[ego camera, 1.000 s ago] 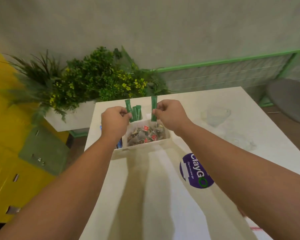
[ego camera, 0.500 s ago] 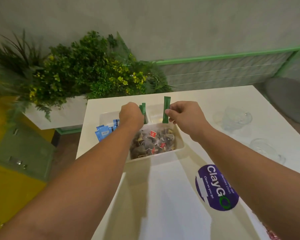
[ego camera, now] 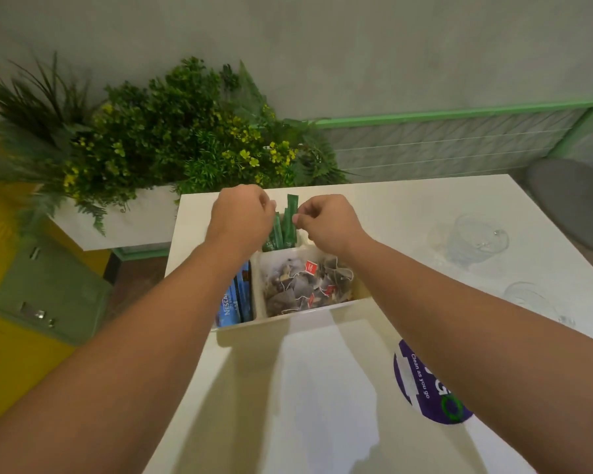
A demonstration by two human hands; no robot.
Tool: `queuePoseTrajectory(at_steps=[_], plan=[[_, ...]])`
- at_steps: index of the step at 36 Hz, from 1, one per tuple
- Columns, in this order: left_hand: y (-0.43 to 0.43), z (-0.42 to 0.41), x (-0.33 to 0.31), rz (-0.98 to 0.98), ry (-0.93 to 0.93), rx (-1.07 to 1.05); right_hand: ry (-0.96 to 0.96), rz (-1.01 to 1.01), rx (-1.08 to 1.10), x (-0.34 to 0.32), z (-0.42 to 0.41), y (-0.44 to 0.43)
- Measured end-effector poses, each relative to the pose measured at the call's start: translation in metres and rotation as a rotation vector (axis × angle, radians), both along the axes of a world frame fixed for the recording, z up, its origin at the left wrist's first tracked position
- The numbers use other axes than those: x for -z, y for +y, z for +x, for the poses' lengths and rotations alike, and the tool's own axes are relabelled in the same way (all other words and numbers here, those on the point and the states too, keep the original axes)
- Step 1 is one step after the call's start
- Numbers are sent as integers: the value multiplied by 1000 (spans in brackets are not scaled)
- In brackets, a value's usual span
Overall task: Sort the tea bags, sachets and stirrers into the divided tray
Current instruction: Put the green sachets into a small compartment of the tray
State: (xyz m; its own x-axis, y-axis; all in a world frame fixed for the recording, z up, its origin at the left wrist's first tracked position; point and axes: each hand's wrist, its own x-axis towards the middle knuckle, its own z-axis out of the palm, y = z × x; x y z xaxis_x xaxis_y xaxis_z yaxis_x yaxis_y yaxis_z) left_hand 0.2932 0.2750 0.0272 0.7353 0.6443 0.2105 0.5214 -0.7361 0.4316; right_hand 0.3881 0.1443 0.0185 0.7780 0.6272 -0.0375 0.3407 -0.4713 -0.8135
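Green stick sachets (ego camera: 285,224) stand upright in a rear compartment of the white divided tray (ego camera: 288,318) on the pale worktop (ego camera: 322,388). Both hands are curled at them: the left hand (ego camera: 242,218) is closed around the sachets on the left, while the right hand (ego camera: 325,224) pinches beside the tallest one, though contact is unclear. Pyramid tea bags (ego camera: 307,285) with red tags fill the front compartment, and blue Nescafé sachets (ego camera: 235,299) stand in the narrow left compartment.
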Motion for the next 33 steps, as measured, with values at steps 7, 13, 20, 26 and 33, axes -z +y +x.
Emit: queuePoseTrajectory(at_steps=[7,13,20,26,33], plan=[[12,-48,2,327,-41,153,-5,-122,-7,21,-9,35],[17,-73,12,389,-48,151,-83,-279,6,30,-12,52],[14,-84,21,385,-9,151,-218,-416,55,28,-21,56],[-3,-88,19,401,18,173,-236,-362,40,20,-28,47],[-46,-90,7,373,-19,204,-245,-214,-26,-14,-41,-19]])
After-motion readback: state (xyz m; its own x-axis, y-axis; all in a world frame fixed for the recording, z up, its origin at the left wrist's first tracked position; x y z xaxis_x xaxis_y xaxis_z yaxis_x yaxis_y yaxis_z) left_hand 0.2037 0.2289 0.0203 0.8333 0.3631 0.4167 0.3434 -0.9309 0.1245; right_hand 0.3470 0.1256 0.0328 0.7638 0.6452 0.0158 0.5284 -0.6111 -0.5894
